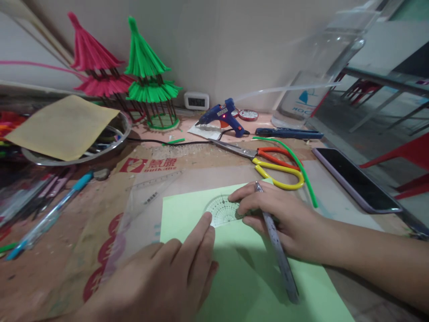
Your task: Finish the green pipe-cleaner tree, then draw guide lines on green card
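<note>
A clear protractor lies on a light green sheet of paper. My left hand reaches in from the lower left with its fingers stretched out, the index fingertip on the protractor's left corner. From the right, my right hand touches the protractor's right side with its fingertips. A grey pen is held in that hand, slanting down across the paper. Part of the protractor's right end is hidden under the right fingers.
Scissors, a green strip and a phone lie right. Behind are a blue glue gun, small clock, plastic bottle, and pink and green towers. A metal bowl and pens stand left.
</note>
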`<state>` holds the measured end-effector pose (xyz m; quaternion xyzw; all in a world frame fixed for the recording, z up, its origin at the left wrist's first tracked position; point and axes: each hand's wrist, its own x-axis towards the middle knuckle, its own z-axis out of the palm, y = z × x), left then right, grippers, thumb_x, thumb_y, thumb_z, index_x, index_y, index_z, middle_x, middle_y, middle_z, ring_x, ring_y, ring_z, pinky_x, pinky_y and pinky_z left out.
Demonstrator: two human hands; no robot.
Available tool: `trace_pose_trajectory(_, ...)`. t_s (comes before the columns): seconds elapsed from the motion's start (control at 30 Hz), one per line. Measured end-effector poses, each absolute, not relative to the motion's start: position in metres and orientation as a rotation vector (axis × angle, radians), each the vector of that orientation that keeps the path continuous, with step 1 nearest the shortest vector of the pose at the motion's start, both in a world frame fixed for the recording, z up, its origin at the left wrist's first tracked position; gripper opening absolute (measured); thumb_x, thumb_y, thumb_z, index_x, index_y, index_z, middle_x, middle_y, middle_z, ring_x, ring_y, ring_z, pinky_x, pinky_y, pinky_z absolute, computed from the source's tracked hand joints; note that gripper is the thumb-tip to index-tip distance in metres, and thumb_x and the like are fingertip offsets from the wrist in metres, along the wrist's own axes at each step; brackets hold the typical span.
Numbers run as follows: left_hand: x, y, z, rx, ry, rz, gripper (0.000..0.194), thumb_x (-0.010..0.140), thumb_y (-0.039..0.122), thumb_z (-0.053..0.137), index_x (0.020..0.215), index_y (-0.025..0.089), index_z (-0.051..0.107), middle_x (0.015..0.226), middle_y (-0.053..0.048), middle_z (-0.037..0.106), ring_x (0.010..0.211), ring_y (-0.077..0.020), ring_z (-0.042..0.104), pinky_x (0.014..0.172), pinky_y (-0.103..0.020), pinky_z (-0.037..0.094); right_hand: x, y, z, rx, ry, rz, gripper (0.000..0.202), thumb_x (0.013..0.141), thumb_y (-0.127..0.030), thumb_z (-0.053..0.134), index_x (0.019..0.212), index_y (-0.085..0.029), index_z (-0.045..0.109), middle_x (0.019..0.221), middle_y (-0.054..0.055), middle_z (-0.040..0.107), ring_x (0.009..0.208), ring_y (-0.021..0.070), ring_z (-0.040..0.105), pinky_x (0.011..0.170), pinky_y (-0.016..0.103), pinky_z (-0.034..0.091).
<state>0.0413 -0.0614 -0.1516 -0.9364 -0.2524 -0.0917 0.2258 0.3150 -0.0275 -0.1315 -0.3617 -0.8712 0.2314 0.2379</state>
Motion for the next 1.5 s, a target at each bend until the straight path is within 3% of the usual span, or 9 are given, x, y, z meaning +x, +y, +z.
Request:
trace_pose_trajectory(0.13,0.0404,-0.0600,-0.1516,-2.607,-0.688,-0.225,0.031,0.101,0.021,0.047,0.128,0.019,0.061,0.146,-0.013,0.058,0.122,-0.0258,0.061,0.068,-0.037,0.042,0.3144,-0.0272,-0.1310,-0.988,-2.393,0.629,0.016,0.097,-0.011,0.053,0.108,-0.021,0.057,0.118,0.010,0.066,0.113,0.0220,0.060,0.093,0.037,0.050)
trace_pose_trajectory(0.37,0.0368,-0.0609,-0.1521,-2.564,-0.703,-0.136,0.041,0.101,0.026,0.047,0.138,0.012,0.056,0.151,-0.020,0.053,0.083,-0.0198,0.068,0.062,-0.037,0.041,0.3144,-0.0276,-0.1310,-0.989,-2.389,0.648,0.016,0.097,-0.010,0.054,0.108,-0.022,0.057,0.118,0.009,0.065,0.114,0.0215,0.060,0.094,0.036,0.050)
trace_pose_trajectory(0.53,0.0362,-0.0607,-0.1534,-2.604,-0.665,-0.247,0.038,0.097,0.018,0.050,0.133,0.019,0.061,0.149,-0.013,0.057,0.108,-0.0236,0.066,0.067,-0.036,0.041,0.3149,-0.0277,-0.1309,-0.983,-2.387,0.655,0.017,0.096,-0.010,0.054,0.108,-0.022,0.057,0.117,0.009,0.064,0.116,0.0224,0.060,0.095,0.038,0.050)
trace_pose_trajectory(0.63,0.0371,-0.0598,-0.1517,-2.609,-0.623,-0.220,0.032,0.097,0.027,0.055,0.126,0.020,0.066,0.144,-0.013,0.061,0.108,-0.0246,0.066,0.062,-0.036,0.040,0.3153,-0.0284,-0.1301,-0.981,-2.390,0.651,0.017,0.096,-0.010,0.054,0.108,-0.022,0.057,0.117,0.010,0.065,0.116,0.0229,0.060,0.095,0.039,0.050)
trace_pose_trajectory(0.8,0.0387,-0.0613,-0.1506,-2.576,-0.740,-0.208,0.035,0.099,0.023,0.050,0.131,0.018,0.064,0.148,-0.013,0.058,0.089,-0.0203,0.068,0.063,-0.037,0.042,0.3155,-0.0294,-0.1295,-0.977,-2.395,0.638,0.017,0.097,-0.010,0.053,0.109,-0.021,0.056,0.120,0.010,0.065,0.114,0.0222,0.060,0.095,0.038,0.050)
trace_pose_trajectory(0.97,0.0383,-0.0603,-0.1474,-2.596,-0.572,-0.139,0.032,0.100,0.032,0.054,0.126,0.020,0.067,0.142,-0.014,0.063,0.115,-0.0256,0.064,0.061,-0.036,0.041,0.3148,-0.0283,-0.1294,-0.977,-2.391,0.632,0.016,0.097,-0.011,0.054,0.108,-0.021,0.057,0.118,0.010,0.066,0.114,0.0229,0.061,0.094,0.038,0.050)
trace_pose_trajectory(1.07,0.0386,-0.0607,-0.1477,-2.581,-0.633,-0.154,0.033,0.100,0.028,0.053,0.129,0.019,0.065,0.145,-0.014,0.060,0.119,-0.0259,0.063,0.065,-0.036,0.044,0.3149,-0.0276,-0.1300,-0.970,-2.393,0.635,0.016,0.097,-0.011,0.054,0.109,-0.021,0.057,0.115,0.010,0.066,0.115,0.0230,0.060,0.095,0.038,0.050)
trace_pose_trajectory(1.33,0.0387,-0.0631,-0.1500,-2.559,-0.729,-0.171,0.039,0.101,0.030,0.051,0.136,0.015,0.059,0.151,-0.018,0.054,0.076,-0.0184,0.065,0.062,-0.037,0.043,0.3147,-0.0288,-0.1301,-0.978,-2.390,0.632,0.017,0.096,-0.010,0.054,0.108,-0.022,0.056,0.119,0.011,0.066,0.113,0.0231,0.061,0.093,0.039,0.051)
trace_pose_trajectory(1.5,0.0373,-0.0628,-0.1494,-2.573,-0.701,-0.137,0.043,0.101,0.036,0.051,0.138,0.014,0.059,0.153,-0.020,0.052,0.068,-0.0164,0.061,0.057,-0.037,0.040,0.3149,-0.0287,-0.1299,-0.981,-2.387,0.643,0.018,0.096,-0.010,0.054,0.109,-0.022,0.057,0.116,0.010,0.065,0.115,0.0237,0.061,0.093,0.039,0.051)
